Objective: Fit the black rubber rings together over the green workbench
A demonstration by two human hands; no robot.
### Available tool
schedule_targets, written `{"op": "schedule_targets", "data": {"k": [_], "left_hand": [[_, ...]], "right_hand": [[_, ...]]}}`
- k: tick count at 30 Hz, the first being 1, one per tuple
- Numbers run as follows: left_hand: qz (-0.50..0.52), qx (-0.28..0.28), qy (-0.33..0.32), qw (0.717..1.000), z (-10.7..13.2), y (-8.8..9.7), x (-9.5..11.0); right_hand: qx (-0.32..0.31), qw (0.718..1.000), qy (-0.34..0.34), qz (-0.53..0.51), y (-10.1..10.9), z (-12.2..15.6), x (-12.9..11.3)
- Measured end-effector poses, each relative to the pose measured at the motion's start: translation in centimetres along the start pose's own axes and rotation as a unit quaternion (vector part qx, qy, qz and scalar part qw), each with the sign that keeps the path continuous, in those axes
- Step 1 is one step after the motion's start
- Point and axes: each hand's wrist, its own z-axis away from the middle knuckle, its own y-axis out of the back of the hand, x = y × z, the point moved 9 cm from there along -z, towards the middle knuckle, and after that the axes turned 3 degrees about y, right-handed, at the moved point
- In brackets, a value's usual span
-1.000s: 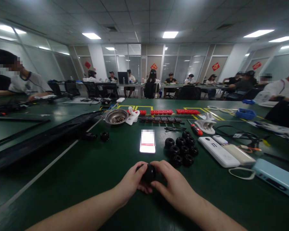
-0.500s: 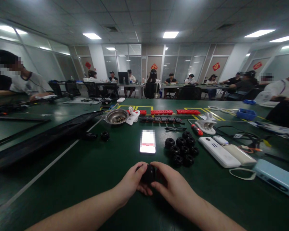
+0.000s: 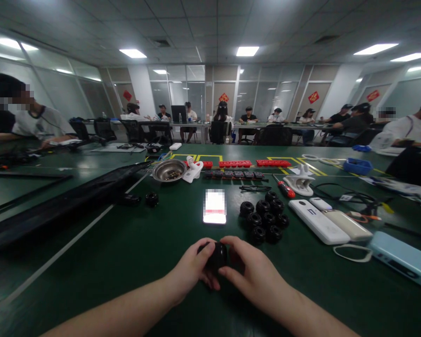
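Note:
Low in the middle of the head view, my left hand (image 3: 193, 263) is closed on a glossy, round black part (image 3: 219, 255), its thumb on top and its fingers curled beneath. My right hand (image 3: 249, 264) curves round the right side of this part, fingertips and thumb against its edge. Fingers cover much of it. Several ring-shaped black parts with a hole (image 3: 263, 219) form a cluster to the right, and one more black part (image 3: 151, 199) sits alone at the left. Just beyond my hands a lit phone (image 3: 214, 207) lies on the table.
A metal bowl with small brass-coloured pieces (image 3: 170, 171) stands behind, near red trays (image 3: 235, 164) and a screwdriver (image 3: 286, 189). White (image 3: 319, 222) and light-blue (image 3: 403, 258) devices lie right. A long black panel (image 3: 66, 203) spans the left. People sit around at other places.
Both hands stay in nearly the same place around the black part. The part and my left fingers have turned slightly. The view has shifted a little.

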Motion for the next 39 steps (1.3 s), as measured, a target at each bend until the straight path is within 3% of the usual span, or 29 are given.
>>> {"op": "schedule_targets", "data": {"k": [7,15,19,25,32,36,39], "left_hand": [[0.008,0.030,-0.012,0.999,0.1,0.4,0.0],[0.015,-0.001,-0.015,1.000,-0.1,0.1,-0.1],[0.012,0.026,-0.018,0.999,0.1,0.3,0.3],[-0.012,0.023,0.011,1.000,0.3,0.0,0.2],[0.004,0.016,-0.019,1.000,-0.2,0.2,0.1],[0.008,0.033,-0.025,0.999,-0.1,0.5,0.1],[0.003,0.026,-0.020,0.999,0.0,0.3,0.1]], "right_hand": [[-0.004,0.997,-0.062,0.037,-0.1,0.0,1.3],[-0.005,1.000,0.008,-0.004,0.1,0.0,-0.4],[0.007,0.999,-0.017,0.031,0.4,0.1,0.1],[-0.014,0.998,-0.040,0.048,-0.2,-0.1,1.0],[-0.023,0.999,0.030,-0.006,0.0,0.1,-1.1],[0.016,0.998,-0.032,0.042,0.7,0.2,0.2],[0.007,0.996,-0.054,0.067,0.4,0.1,1.0]]}}
